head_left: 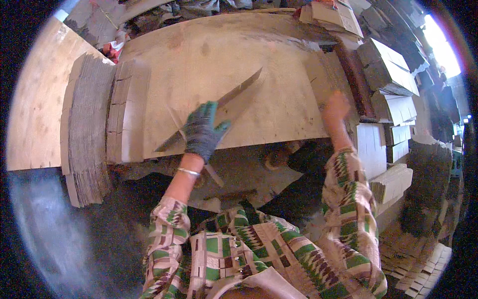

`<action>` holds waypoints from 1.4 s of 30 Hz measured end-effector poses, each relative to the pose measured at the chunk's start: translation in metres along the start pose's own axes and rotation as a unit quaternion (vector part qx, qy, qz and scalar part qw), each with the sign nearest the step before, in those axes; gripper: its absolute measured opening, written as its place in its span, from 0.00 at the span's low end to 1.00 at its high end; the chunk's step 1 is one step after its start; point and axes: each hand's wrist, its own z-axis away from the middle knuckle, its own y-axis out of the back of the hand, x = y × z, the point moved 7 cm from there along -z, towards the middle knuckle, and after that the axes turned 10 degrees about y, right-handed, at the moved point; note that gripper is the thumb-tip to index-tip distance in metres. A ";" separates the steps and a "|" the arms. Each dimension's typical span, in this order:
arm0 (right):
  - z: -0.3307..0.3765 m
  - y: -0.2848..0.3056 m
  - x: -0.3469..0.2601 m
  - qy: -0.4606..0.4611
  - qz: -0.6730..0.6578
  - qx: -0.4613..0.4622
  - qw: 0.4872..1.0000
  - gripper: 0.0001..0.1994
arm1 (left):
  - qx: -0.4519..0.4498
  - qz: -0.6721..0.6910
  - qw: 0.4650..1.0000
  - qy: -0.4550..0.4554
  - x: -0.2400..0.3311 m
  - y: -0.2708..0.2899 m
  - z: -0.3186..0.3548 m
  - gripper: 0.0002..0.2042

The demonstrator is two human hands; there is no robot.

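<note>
My left hand (203, 130) wears a grey and green glove and grips a flat brown cardboard piece (238, 92) that slants up to the right over the wooden board (214, 55). My right hand (336, 106) is bare and reaches to the right edge of the board, at a stack of flat cardboard (332, 74); whether it grips anything I cannot tell. A metal bangle (189, 172) sits on my left wrist. Patterned green, brown and cream sleeves cover both forearms.
A thick pile of folded cardboard (89, 124) lies on its side at the left of the board, with a second pile (130, 109) beside it. Bundles of flattened boxes (391, 70) are stacked at the right, and more (413, 264) lie low at the right.
</note>
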 end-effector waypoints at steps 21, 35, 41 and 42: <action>0.030 0.153 -0.144 0.107 -0.498 0.111 0.853 0.48 | -0.177 -0.091 0.980 0.025 0.009 -0.057 -0.009 0.14; 0.064 0.137 -0.215 0.185 -0.543 -0.023 0.819 0.49 | 0.045 0.030 0.998 0.046 0.010 -0.017 -0.024 0.18; 0.064 0.130 -0.218 0.167 -0.520 -0.072 0.834 0.47 | -0.155 -0.062 0.968 0.186 -0.035 -0.036 -0.081 0.16; 0.063 0.133 -0.222 0.179 -0.511 -0.088 0.836 0.46 | -0.156 -0.068 0.966 0.197 -0.043 -0.039 -0.083 0.15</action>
